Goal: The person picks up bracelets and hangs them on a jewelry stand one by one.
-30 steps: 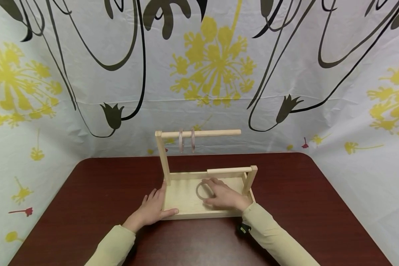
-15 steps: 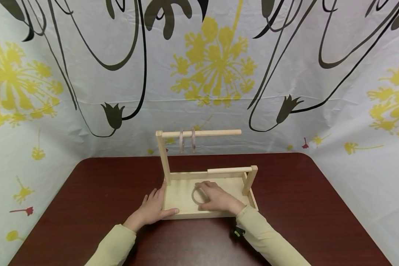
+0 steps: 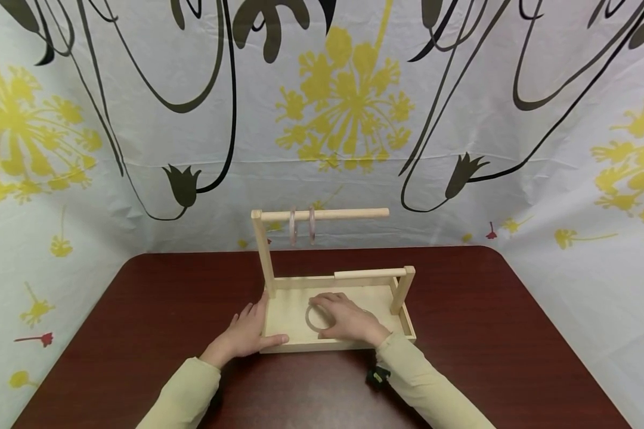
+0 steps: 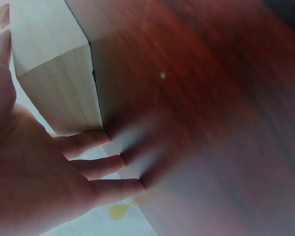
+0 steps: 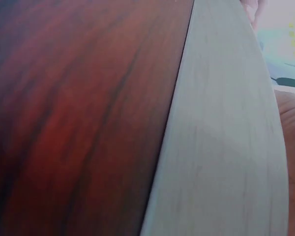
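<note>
Shifted left, a ring (image 3: 307, 317) is pinched by the right hand (image 3: 346, 319), the wooden tray (image 3: 286, 313) seemingly steadied by the straight-fingered left hand (image 3: 245, 335).

Cloth wall (image 3: 236, 185): pale grey-white, creased, hanging behind the table (image 3: 515, 357) and along both sides (a faint horizontal fold crosses the back).
Yellow print (image 3: 349, 101): large dandelion-like bursts at centre, left and right.
Dark print (image 3: 182, 186): tulip-shaped blooms on long, curling stems.
Red print (image 3: 42, 339): small flowers, low down.
Tabletop: dark reddish-brown, wood-grained, far corners rounded.
Light: diffuse, leaving a soft sheen on the table's near part.
</note>
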`<state>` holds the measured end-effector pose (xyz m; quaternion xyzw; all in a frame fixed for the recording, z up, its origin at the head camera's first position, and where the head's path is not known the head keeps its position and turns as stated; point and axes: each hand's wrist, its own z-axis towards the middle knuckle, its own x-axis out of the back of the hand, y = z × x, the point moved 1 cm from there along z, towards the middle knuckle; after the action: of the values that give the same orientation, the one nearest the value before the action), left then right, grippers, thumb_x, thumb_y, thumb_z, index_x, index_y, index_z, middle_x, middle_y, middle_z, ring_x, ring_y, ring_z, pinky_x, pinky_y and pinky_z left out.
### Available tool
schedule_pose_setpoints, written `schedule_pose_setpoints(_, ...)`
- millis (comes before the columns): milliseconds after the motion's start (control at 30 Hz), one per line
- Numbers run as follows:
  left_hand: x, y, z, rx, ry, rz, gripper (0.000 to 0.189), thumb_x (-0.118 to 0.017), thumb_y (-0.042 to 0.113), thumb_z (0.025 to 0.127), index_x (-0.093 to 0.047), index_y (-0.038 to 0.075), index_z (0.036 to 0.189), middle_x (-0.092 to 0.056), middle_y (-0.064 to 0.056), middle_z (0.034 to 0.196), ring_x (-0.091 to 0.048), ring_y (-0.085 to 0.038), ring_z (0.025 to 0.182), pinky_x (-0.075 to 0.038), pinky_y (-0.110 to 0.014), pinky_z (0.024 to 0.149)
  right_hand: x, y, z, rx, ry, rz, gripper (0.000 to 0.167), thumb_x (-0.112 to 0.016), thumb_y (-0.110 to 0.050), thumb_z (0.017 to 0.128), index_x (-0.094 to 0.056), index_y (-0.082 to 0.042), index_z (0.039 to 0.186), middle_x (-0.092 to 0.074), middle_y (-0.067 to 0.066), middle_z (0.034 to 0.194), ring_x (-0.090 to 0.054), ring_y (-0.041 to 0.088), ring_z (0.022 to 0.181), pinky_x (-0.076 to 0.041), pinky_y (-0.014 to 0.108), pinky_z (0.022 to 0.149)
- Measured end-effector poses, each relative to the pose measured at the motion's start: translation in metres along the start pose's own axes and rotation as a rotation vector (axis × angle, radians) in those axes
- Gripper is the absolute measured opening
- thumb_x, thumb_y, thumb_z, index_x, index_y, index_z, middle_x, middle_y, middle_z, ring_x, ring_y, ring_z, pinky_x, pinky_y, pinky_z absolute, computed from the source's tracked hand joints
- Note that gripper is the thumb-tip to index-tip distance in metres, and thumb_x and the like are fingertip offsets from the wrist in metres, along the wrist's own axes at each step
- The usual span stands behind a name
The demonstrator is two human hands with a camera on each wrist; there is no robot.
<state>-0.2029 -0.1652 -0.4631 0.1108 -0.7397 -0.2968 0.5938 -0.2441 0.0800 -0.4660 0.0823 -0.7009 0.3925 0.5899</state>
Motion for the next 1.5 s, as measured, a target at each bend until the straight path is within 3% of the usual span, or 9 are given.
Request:
schedule_pose_setpoints(267,0.001,0.004,-0.001,-0.017,0.011,-0.018,0.110,-0.076,0.046,0.081,-0.011,-0.013,0.148,-0.035,-0.034,0.143,-0.030,-0.057,0.129,-0.023,-0.071,0.097,0.000,0.002,0.002,0.012,0.025,0.015,0.067,-0.082,-0.023,0.072,-0.057,-0.013,0.133,-0.054,0.008,0.133,-0.047,0.028,0.120,-0.043,0.045,0.093)
schedule_pose_setpoints(500,-0.001,0.003,-0.002,-0.013,0.014,-0.040,0.111,-0.076,0.046,0.081,-0.011,-0.012,0.149,-0.034,-0.033,0.145,-0.027,-0.057,0.130,-0.020,-0.073,0.097,0.000,0.001,0.001,0.019,0.032,0.060,0.070,-0.083,-0.030,0.072,-0.057,-0.012,0.135,-0.055,0.006,0.133,-0.047,0.024,0.119,-0.044,0.041,0.091)
schedule_pose_setpoints(867,-0.001,0.003,-0.005,0.017,0.023,-0.105,0.109,-0.078,0.040,0.080,-0.011,-0.011,0.149,-0.029,-0.032,0.147,-0.024,-0.057,0.132,-0.017,-0.074,0.097,0.004,-0.002,-0.005,0.073,0.121,0.157,0.067,-0.082,-0.027,0.074,-0.056,-0.011,0.134,-0.050,0.013,0.133,-0.045,0.028,0.120,-0.043,0.046,0.092)
schedule_pose_setpoints(1200,0.001,0.003,-0.003,-0.005,0.060,-0.087,0.110,-0.080,0.041,0.078,-0.015,-0.011,0.149,-0.034,-0.034,0.144,-0.029,-0.057,0.129,-0.021,-0.074,0.096,0.011,-0.009,-0.009,0.141,0.197,0.154,0.064,-0.080,-0.027,0.075,-0.058,-0.009,0.132,-0.052,0.011,0.128,-0.046,0.025,0.120,-0.042,0.045,0.095)
schedule_pose_setpoints(1500,0.000,-0.001,0.002,-0.015,0.119,-0.021,0.114,-0.082,0.049,0.072,-0.020,-0.005,0.150,-0.043,-0.028,0.140,-0.036,-0.053,0.128,-0.017,-0.074,0.097,0.013,-0.018,-0.025,0.132,0.210,0.121,0.064,-0.079,-0.034,0.076,-0.058,-0.016,0.133,-0.053,0.003,0.129,-0.047,0.020,0.118,-0.047,0.040,0.085)
